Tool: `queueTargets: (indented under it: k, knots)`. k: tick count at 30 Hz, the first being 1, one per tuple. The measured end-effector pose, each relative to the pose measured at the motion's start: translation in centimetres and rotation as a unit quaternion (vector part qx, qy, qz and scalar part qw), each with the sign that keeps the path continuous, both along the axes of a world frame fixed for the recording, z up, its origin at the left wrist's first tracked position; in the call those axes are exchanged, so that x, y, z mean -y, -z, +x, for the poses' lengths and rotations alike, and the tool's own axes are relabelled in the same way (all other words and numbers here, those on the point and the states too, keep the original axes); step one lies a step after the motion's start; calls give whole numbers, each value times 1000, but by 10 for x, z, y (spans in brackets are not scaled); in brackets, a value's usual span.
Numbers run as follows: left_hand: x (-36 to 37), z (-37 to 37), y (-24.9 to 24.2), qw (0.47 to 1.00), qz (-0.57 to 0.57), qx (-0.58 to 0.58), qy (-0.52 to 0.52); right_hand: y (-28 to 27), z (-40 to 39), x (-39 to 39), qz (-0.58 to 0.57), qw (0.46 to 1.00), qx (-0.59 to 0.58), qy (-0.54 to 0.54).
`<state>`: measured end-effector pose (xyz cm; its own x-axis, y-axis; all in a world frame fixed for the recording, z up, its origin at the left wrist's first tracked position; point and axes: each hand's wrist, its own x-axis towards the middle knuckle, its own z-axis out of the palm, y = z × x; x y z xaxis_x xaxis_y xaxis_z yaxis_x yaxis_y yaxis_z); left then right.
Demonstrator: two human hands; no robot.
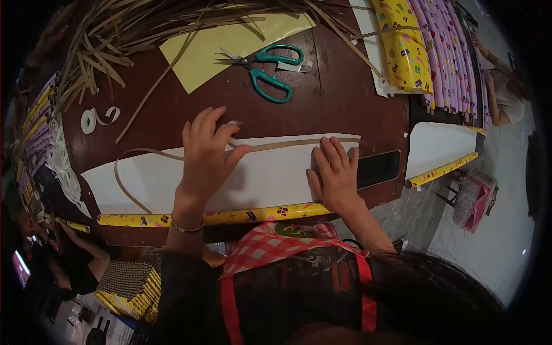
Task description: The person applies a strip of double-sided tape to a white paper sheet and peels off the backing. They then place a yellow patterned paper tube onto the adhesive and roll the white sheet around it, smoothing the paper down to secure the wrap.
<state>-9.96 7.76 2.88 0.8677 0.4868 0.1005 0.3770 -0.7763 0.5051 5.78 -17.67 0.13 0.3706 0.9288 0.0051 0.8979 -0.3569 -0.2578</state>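
A long white paper sheet lies across the table, its near edge rolled into a yellow printed tube. Along the far edge runs a thin brown strip, whose left end curls loosely over the paper. My left hand hovers above the strip with fingers apart; a small whitish bit shows at its fingertips, too blurred to name. Flat on the strip's right part lies my right hand, fingers stretched. Beside it, a dark phone partly covers the sheet's right end.
Green-handled scissors rest near a yellow sheet. A white tape roll lies left. Brown strips heap at the back left. Yellow printed rolls and pink rolls stack at the right. Other people sit at both sides.
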Motion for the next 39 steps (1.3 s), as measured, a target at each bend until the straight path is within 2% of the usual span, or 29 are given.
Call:
queueTargets:
  k: [3,6,9,10,12,13,15,16,17,19,20,21,23,27,29,30,32,34,36,39]
  knots:
    - [-7,-3,12,1000,0,-4,7,0,0,0,1,1000,-6,0]
    - [-22,-17,15,998,-58,34,13,-2,1,-1,-4,1000,-12,3]
    - [-36,-37,11,994,-41,-14,-97,-1,1,-1,-3,1000,-10,1]
    - [-42,-46,13,994,-41,-14,-98,-2,1,-1,-3,1000,-10,0]
    - [-55,-65,17,984,-62,8,-166,-2,1,-1,-8,1000,-16,3]
    - [-61,-74,16,984,-12,-16,-176,-2,1,-1,-9,1000,-17,3]
    - [-74,-97,23,962,-91,18,-256,0,1,0,-2,1000,-11,2]
    - [-79,-102,18,968,-11,0,-251,0,1,0,-2,1000,-11,2]
    - [-86,-112,20,968,-11,0,-251,0,1,0,-3,1000,-12,3]
    - [-106,-139,30,947,-12,-4,-320,0,1,0,-5,1000,-14,4]
    - [-118,-158,46,947,52,-10,-316,0,0,0,-7,1000,-13,4]
    - [-127,-172,55,947,52,-10,-317,0,0,0,-9,1000,-13,5]
    - [-140,-187,65,909,78,-89,-399,0,0,0,-7,1000,-11,4]
    - [-130,-169,51,890,74,-105,-437,-1,0,0,-4,1000,-12,4]
    - [-113,-138,40,866,354,-10,-353,-1,0,0,-6,1000,-12,4]
    - [-99,-120,29,866,354,-11,-353,-1,0,-1,-9,1000,-12,5]
    - [-69,-83,7,932,214,65,-284,-1,0,-1,-10,1000,-13,4]
    - [-52,-66,-1,986,67,75,-133,-1,0,0,-12,1000,-14,3]
    - [-37,-45,-8,999,37,17,-5,-2,0,-1,-8,1000,-14,4]
    - [-32,-38,-3,999,22,-33,18,-2,0,-1,-10,1000,-16,4]
